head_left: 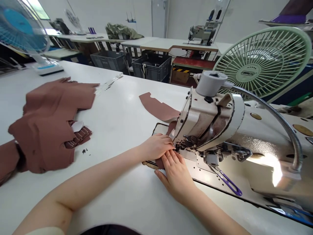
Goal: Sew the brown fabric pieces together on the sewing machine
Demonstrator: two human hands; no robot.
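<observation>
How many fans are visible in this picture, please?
3: the blue fan at far left, the white fan farther back, and the green fan behind the sewing machine. More may be hidden.

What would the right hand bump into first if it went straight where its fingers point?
Probably the left hand, just ahead of the right hand; whether they already touch is hard to tell.

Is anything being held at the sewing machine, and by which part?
A brown fabric piece: the right hand rests flat on its near end. The left hand is there too, but whether it pinches the fabric is hidden.
</observation>
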